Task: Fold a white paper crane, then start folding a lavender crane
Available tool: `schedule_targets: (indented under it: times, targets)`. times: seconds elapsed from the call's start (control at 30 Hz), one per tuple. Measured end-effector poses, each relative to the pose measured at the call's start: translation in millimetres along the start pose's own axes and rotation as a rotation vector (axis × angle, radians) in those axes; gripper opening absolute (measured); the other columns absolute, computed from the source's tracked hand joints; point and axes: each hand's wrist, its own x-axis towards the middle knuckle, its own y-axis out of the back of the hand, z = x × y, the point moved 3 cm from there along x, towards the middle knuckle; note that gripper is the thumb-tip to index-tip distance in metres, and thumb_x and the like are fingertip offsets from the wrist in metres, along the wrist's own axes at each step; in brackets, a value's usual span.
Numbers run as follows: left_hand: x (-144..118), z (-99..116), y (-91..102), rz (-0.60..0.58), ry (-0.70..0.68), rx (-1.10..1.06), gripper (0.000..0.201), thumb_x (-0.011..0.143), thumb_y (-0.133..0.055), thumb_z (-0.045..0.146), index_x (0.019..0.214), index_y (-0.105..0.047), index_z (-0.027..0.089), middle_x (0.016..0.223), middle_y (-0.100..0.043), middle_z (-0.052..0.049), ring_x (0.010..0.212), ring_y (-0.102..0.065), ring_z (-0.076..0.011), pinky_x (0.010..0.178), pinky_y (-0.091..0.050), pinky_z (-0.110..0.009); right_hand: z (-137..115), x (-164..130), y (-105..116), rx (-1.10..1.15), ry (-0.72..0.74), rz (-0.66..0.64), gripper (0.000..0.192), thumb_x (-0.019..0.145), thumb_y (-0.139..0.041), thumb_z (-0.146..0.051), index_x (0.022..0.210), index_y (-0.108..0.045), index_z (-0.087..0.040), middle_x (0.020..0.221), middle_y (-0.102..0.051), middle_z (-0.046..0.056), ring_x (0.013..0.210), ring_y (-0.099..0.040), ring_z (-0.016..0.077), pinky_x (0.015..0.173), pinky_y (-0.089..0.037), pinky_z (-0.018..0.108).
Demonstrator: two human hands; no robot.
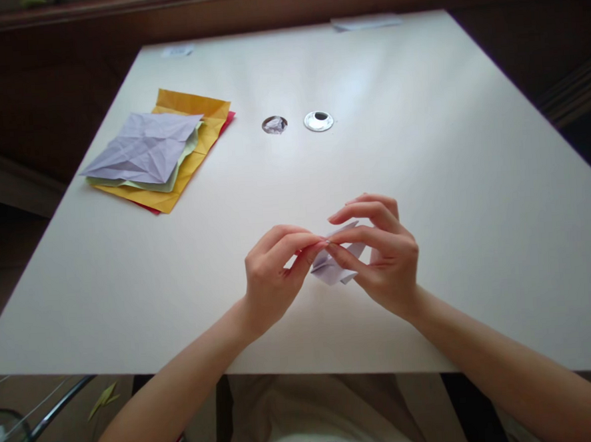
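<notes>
Between both hands, above the near middle of the table, is a small folded piece of white paper (333, 272) with several pointed flaps. My left hand (281, 268) pinches its upper left part between thumb and forefinger. Right beside that spot, the thumb and forefinger of my right hand (385, 252) pinch the paper too, and the two sets of fingertips meet. The other fingers of my right hand are raised and curled above the paper. Part of the folded paper is hidden behind the right fingers.
Creased paper sheets lie stacked at the left: a pale lilac sheet (145, 147) on top, with green, yellow (193, 107) and red ones below. Farther back, the white table (453, 171) has a round hole (274, 125) and a metal-rimmed grommet (318, 121). A white strip (366, 22) lies along the far edge.
</notes>
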Motion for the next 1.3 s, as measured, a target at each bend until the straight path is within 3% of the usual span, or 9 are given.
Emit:
schedule_targets:
  times: [0.27, 0.5, 0.63, 0.8, 0.9, 1.0, 1.03, 1.1, 1.3]
  targets:
    - [-2.2, -10.2, -5.7, -0.134, 0.165, -0.159, 0.018, 0.080, -0.061, 0.015, 0.097, -0.062, 0.019, 0.090, -0.067, -0.004, 0.081, -0.062, -0.0122, 0.068, -0.051, -0.023, 6.9, 0.6, 2.6, 0.097, -0.111, 0.046, 0.012, 0.074, -0.064, -0.014, 0.072, -0.065, -0.026, 0.091, -0.067, 0.002, 0.101, -0.051, 0.0226, 0.086, -0.044, 0.044]
    - [-3.6, -11.4, -9.5, -0.198, 0.182, -0.142, 0.002, 0.078, -0.063, 0.018, 0.078, -0.065, 0.020, 0.075, -0.067, -0.001, 0.070, -0.061, -0.0127, 0.057, -0.046, -0.022, 4.4, 1.2, 3.9, 0.089, -0.091, 0.037, 0.013, 0.074, -0.059, -0.014, 0.066, -0.061, -0.025, 0.089, -0.066, 0.002, 0.097, -0.054, 0.0230, 0.086, -0.045, 0.046]
    - [-2.1, -17.8, -7.9, -0.170, 0.300, -0.173, 0.004, 0.078, -0.064, 0.023, 0.077, -0.065, 0.019, 0.073, -0.067, -0.001, 0.065, -0.059, -0.0108, 0.056, -0.044, -0.022, 6.7, 1.8, 7.1, 0.078, -0.052, 0.065, 0.016, 0.079, -0.054, -0.015, 0.081, -0.065, -0.027, 0.094, -0.065, 0.003, 0.096, -0.055, 0.0220, 0.087, -0.045, 0.045]
    - [-0.8, -33.1, -4.2, -0.064, 0.486, -0.283, 0.014, 0.077, -0.065, 0.031, 0.078, -0.067, 0.018, 0.079, -0.069, -0.003, 0.073, -0.062, -0.0132, 0.061, -0.047, -0.023, 19.9, 6.5, 13.0, 0.140, -0.082, 0.133, 0.022, 0.081, -0.056, -0.022, 0.102, -0.061, -0.025, 0.100, -0.063, 0.005, 0.099, -0.057, 0.0216, 0.088, -0.045, 0.042]
    - [0.3, -39.8, -2.1, -0.017, 0.519, -0.312, 0.016, 0.076, -0.066, 0.032, 0.080, -0.067, 0.017, 0.081, -0.069, -0.004, 0.076, -0.062, -0.0140, 0.065, -0.048, -0.024, 29.0, 9.1, 8.8, 0.137, -0.148, 0.056, 0.036, 0.074, -0.065, -0.025, 0.109, -0.056, -0.024, 0.095, -0.063, 0.004, 0.092, -0.060, 0.0199, 0.084, -0.047, 0.039]
    - [1.7, -43.6, -1.1, -0.003, 0.503, -0.303, 0.015, 0.076, -0.066, 0.031, 0.081, -0.067, 0.017, 0.082, -0.068, -0.004, 0.077, -0.062, -0.0142, 0.067, -0.049, -0.025, 35.2, 9.1, -0.4, 0.069, -0.167, -0.100, 0.014, 0.076, -0.064, -0.022, 0.090, -0.061, -0.022, 0.082, -0.064, 0.002, 0.079, -0.061, 0.0166, 0.074, -0.049, 0.033]
    - [2.1, -44.7, -1.3, -0.017, 0.496, -0.287, 0.014, 0.076, -0.066, 0.030, 0.080, -0.067, 0.017, 0.081, -0.067, -0.004, 0.077, -0.062, -0.0140, 0.067, -0.050, -0.025, 37.0, 8.4, -3.6, 0.051, -0.168, -0.144, 0.005, 0.077, -0.062, -0.021, 0.081, -0.062, -0.021, 0.079, -0.064, 0.001, 0.076, -0.060, 0.0159, 0.071, -0.048, 0.032]
    - [2.7, -47.1, -2.8, -0.074, 0.487, -0.240, 0.012, 0.076, -0.065, 0.029, 0.079, -0.066, 0.017, 0.079, -0.066, -0.003, 0.075, -0.061, -0.0132, 0.065, -0.049, -0.024, 40.9, 6.5, -9.0, 0.040, -0.179, -0.198, 0.007, 0.078, -0.059, -0.018, 0.073, -0.062, -0.020, 0.076, -0.063, 0.001, 0.072, -0.059, 0.0149, 0.067, -0.048, 0.030]
    - [3.1, -56.2, -5.7, -0.200, 0.490, -0.162, 0.010, 0.075, -0.063, 0.026, 0.074, -0.068, 0.017, 0.088, -0.058, -0.004, 0.076, -0.059, -0.0122, 0.061, -0.051, -0.021, 48.3, 2.9, -16.7, 0.069, -0.226, -0.247, 0.006, 0.077, -0.061, -0.018, 0.071, -0.062, -0.020, 0.078, -0.062, 0.001, 0.072, -0.059, 0.0131, 0.065, -0.046, 0.025]
